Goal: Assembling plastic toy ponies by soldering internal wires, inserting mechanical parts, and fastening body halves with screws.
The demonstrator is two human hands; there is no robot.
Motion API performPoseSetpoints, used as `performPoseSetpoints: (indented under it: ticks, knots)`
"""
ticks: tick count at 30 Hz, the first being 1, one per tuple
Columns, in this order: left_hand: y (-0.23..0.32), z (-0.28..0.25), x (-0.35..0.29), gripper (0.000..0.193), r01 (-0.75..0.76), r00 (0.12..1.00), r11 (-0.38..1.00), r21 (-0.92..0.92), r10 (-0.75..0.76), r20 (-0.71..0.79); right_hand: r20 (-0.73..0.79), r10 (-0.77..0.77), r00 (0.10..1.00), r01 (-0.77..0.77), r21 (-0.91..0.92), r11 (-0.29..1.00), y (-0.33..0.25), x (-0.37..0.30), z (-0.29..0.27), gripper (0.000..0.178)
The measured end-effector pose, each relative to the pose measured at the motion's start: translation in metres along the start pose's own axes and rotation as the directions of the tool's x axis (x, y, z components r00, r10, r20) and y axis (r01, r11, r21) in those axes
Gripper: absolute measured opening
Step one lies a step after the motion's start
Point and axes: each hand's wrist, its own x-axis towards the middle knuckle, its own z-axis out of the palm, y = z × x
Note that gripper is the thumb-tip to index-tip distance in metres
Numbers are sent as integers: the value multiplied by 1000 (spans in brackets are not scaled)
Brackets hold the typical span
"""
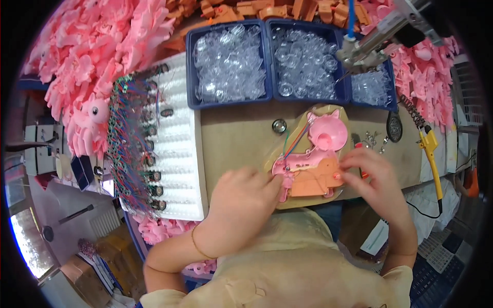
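A pink animal-shaped toy half shell [328, 131] lies open side up on a tan pad [294, 134] in front of me. An orange plastic box [309, 179] sits in its body, with thin dark wires over it. Red, blue and green wires [298, 137] run along the shell's left side. My left hand [244, 197] is closed, its fingertips pinching the shell's left end; what lies under them is partly hidden. My right hand [374, 174] has its thumb and finger bent onto the box's right end, beside a small red part. A round metal-rimmed speaker [279, 126] lies behind the shell.
Blue bins [229, 105] of clear plastic parts stand behind. A white foam tray [187, 154] with wired speakers is at left. Pink shells [92, 56] pile up on both sides. Screws [372, 138], a yellow-handled tool [430, 149] and an overhead metal machine arm [380, 46] are at right.
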Motion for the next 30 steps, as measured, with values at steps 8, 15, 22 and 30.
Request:
performPoseSetpoints:
  ticks: [8,15,22,30]
  knots:
    - [-2,28,44,10,214,942,884,-416,-300,-153,47,-230,972,231,-17,973,-2,3,11,15]
    - [2,43,41,11,335,889,566,-753,-455,53,60,-209,976,201,121,972,6,-25,38,9]
    - [9,37,46,13,239,916,883,-405,-343,-207,-254,67,965,78,520,850,-13,61,32,8]
    - [-11,40,49,15,223,882,271,-937,-465,75,-317,-169,933,235,185,954,12,26,50,14]
